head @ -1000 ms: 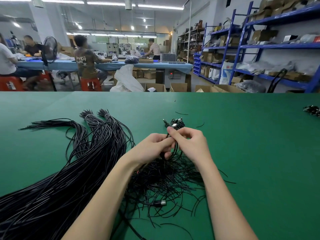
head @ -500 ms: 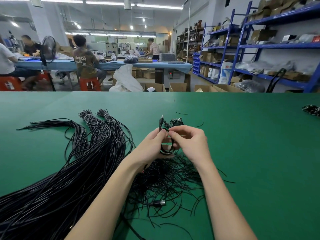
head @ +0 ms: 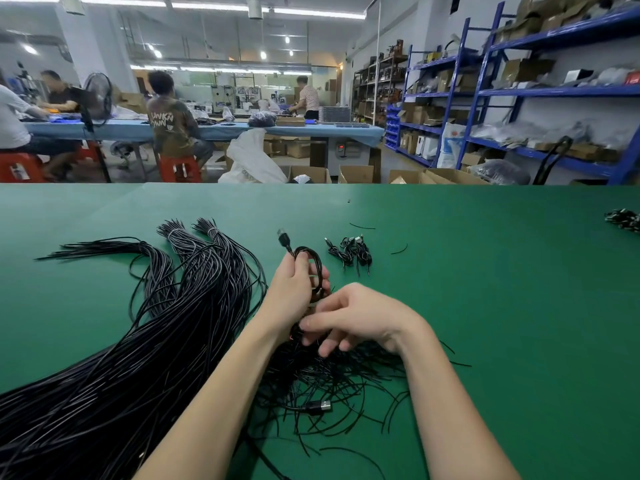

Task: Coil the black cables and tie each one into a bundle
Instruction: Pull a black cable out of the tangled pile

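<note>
Left hand (head: 294,289) is closed around a coiled black cable (head: 313,268), holding the loops upright above the green desk (head: 485,289) with the USB plug (head: 283,237) sticking up past the thumb. Right hand (head: 356,317) is lower and nearer, fingers curled down into the loose pile of thin black ties (head: 332,379); whether it has pinched one yet cannot be told, since the fingertips are partly buried in the strands. The step in hand looks like fetching a tie for a coil that is already wound. Next, the right hand probably needs to draw a single strand clear of the tangle, bring it up to the coil and wrap it round the middle, while the left grip keeps the loops from springing apart. A few finished bundles (head: 349,252) lie just beyond the coil, and a long sheaf of uncoiled cables (head: 145,341) stretches across the left of the desk, so much of the work remains. Half a second earlier both hands met at the coil, fingertips together near the plug; since then the right hand has dropped away to the pile, the left alone keeps the coil, and the finished bundles behind are now uncovered.
</note>
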`<action>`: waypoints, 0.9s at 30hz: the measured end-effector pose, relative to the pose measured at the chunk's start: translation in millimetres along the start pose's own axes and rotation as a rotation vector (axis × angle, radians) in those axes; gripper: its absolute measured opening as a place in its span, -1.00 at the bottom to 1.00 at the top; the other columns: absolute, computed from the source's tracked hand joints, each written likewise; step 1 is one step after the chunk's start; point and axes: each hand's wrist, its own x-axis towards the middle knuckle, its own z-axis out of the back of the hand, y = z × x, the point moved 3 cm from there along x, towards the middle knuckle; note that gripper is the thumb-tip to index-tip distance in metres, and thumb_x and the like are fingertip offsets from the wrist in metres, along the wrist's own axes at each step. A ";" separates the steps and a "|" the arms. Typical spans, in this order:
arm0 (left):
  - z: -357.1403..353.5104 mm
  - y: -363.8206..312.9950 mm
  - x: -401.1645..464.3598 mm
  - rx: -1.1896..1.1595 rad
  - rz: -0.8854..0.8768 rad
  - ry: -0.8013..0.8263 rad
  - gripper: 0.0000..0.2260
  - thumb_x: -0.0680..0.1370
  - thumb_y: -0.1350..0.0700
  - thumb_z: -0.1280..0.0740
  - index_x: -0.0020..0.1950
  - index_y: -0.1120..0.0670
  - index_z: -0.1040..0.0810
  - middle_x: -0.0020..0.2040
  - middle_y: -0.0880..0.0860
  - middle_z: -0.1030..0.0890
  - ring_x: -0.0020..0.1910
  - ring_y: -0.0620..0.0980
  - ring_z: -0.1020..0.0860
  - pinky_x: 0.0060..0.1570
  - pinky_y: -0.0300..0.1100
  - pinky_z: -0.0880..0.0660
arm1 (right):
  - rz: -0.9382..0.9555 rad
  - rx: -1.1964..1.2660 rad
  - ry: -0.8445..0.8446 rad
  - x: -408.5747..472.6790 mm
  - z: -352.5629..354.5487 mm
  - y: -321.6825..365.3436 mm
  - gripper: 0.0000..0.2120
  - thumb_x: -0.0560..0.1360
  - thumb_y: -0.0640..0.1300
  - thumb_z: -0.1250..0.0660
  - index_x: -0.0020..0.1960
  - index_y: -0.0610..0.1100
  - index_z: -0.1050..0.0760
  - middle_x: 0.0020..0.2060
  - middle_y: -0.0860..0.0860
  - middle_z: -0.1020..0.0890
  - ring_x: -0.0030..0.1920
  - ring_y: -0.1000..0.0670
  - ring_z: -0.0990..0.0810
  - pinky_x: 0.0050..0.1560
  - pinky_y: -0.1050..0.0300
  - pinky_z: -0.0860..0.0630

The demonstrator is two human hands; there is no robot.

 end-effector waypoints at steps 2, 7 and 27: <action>-0.1 -1.6 -0.6 -0.038 0.011 0.021 -0.76 0.74 0.09 -0.05 0.12 0.16 -0.47 -0.22 0.06 -0.56 -0.36 -0.08 -0.53 -0.32 -0.24 -0.53 | 0.021 0.029 0.025 3.3 -7.2 -1.2 -0.92 0.56 -0.20 -0.44 -0.11 -0.13 -0.67 -0.20 -0.02 -0.75 -0.40 0.15 -0.64 -0.46 0.39 -0.40; 4.5 -9.1 0.4 -0.126 0.036 0.082 -0.74 0.74 0.09 -0.09 0.12 0.12 -0.56 -0.21 0.04 -0.53 -0.29 -0.06 -0.59 -0.16 -0.13 -0.58 | 0.054 0.123 -0.018 11.9 -11.7 -4.2 -0.85 0.54 -0.28 -0.41 -0.18 -0.13 -0.66 -0.26 0.01 -0.72 -0.49 0.20 -0.44 -0.49 0.39 -0.34; 8.6 1.1 3.5 0.346 -0.088 0.214 -0.75 0.74 0.07 -0.03 -0.03 0.11 -0.41 -0.22 0.00 -0.40 -0.46 -0.14 -0.39 -0.23 0.01 -0.55 | 0.140 -0.016 -0.593 7.7 30.2 -7.2 -0.84 0.54 0.01 -0.45 0.09 0.01 -0.67 -0.10 0.10 -0.74 -0.17 0.09 -0.67 -0.12 0.15 -0.62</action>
